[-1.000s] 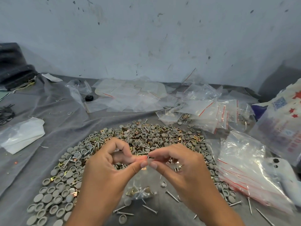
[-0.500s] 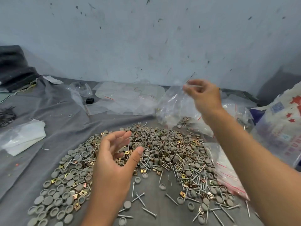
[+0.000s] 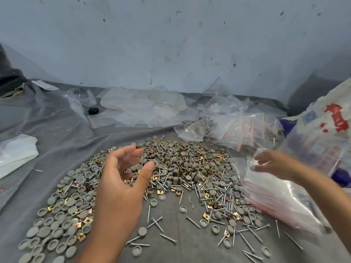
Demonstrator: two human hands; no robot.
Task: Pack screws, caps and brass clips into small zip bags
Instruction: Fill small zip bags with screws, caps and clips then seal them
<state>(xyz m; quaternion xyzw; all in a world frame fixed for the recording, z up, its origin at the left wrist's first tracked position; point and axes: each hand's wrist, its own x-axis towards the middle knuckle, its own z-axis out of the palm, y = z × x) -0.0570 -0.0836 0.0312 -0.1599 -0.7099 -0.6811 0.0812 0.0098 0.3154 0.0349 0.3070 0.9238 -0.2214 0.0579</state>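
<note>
**Hands over parts pile, bag stack at right**

A grey cloth (image 3: 57,133) is seen spread over the bench, against a scuffed pale wall (image 3: 171,35). A large printed sack (image 3: 322,130) is seen at the right edge. Loose clear bags (image 3: 142,109) are scattered along the back, and filled zip bags (image 3: 237,130) with red strips are heaped at back right. A white plastic bag (image 3: 15,152) is laid at the left.

The middle of the cloth is covered by a wide pile of mixed parts: grey caps (image 3: 62,205) mostly on the left side, screws (image 3: 224,198) and brass clips (image 3: 205,215) mixed through the centre and right.

A stack of empty zip bags (image 3: 281,202) is lying at the right, its near edge resting on the pile. The right hand (image 3: 273,164) is held at the top of this stack, fingers spread and relaxed; it is blurred, so contact with the top bag cannot be told.

The left hand (image 3: 123,179) is held above the left half of the pile, palm turned inward, fingers (image 3: 131,152) loosely curved and apart from the thumb, nothing gripped.
</note>
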